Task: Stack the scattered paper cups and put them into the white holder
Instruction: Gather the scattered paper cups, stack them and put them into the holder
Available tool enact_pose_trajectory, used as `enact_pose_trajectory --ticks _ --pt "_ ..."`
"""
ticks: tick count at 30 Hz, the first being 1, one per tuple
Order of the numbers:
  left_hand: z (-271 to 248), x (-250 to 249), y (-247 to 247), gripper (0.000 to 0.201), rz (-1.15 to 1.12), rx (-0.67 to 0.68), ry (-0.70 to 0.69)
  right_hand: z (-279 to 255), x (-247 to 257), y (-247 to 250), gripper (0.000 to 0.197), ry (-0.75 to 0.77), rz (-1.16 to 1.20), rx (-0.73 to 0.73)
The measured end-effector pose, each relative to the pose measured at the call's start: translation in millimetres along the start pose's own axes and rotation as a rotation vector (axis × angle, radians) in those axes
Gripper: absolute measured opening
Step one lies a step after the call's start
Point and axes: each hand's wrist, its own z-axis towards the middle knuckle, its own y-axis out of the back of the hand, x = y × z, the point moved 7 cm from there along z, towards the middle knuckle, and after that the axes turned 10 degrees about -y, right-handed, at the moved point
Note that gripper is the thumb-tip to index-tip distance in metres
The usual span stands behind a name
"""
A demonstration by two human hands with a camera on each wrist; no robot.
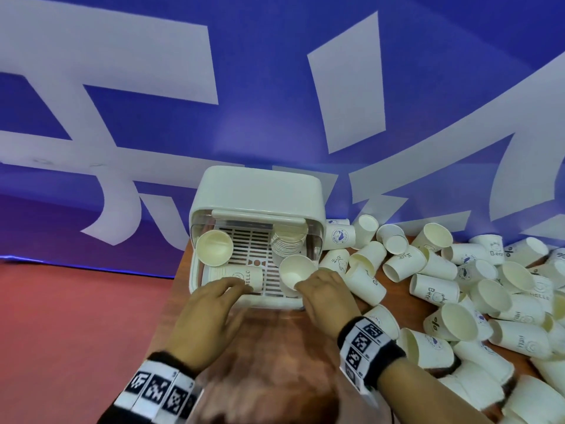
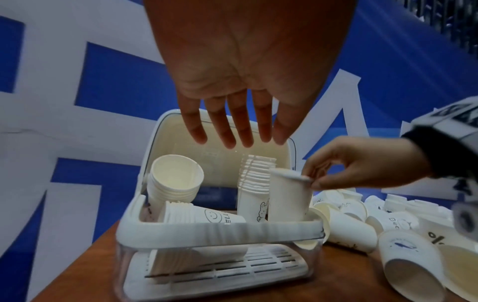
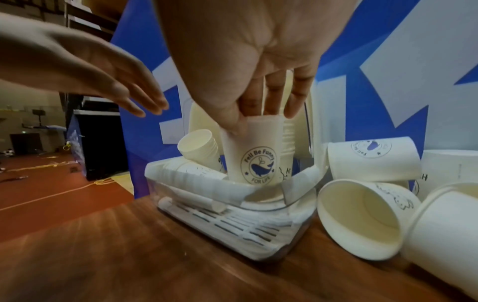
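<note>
Right hand [image 3: 248,85] pinches cup [image 3: 254,157] by its rim to seat it upright in holder [image 2: 220,228], frame centre; left hand [image 2: 232,81] flat, empty.

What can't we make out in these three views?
- Cup count in the tall stack: rims blur together, left wrist view.
- Bottom of the whale-logo cup held by the right hand: hidden behind the white holder rim, right wrist view.
- Left hand fingertips: motion-blurred, head view.
- Loose cups: pile cut off by the right edge.
</note>
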Motion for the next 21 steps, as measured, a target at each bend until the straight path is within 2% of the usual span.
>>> enact_pose_trajectory --ticks 2,5,8,11,14,21 --pt "-9.2 -5.9 5.6 0.033 0.000 -0.018 0.001 8.1 0.7 -12.9 0.031 -0.028 -0.041 0.085" --pt "-16.9 -13.0 6.0 0.031 0.012 -0.027 0.004 13.0 3.2 -25.4 0.023 -0.046 -0.036 0.214" --pt "-19.8 -15.9 6.6 0.030 0.023 -0.033 0.037 14.3 1.6 -40.6 0.038 -0.065 -0.049 0.345" --pt "-17.8 -17.8 7.8 0.031 0.023 -0.032 0.054 15.4 3.0 -45.9 0.044 -0.051 -0.062 0.394" --pt "-11.4 -22.3 7.7 0.032 -0.007 -0.020 0.043 12.3 0.6 -42.4 0.046 -0.043 -0.023 0.369" --pt "14.0 -44.3 -0.8 0.029 -0.029 0.005 -0.035 -23.5 -28.5 4.6 0.036 -0.131 0.264 0.091"
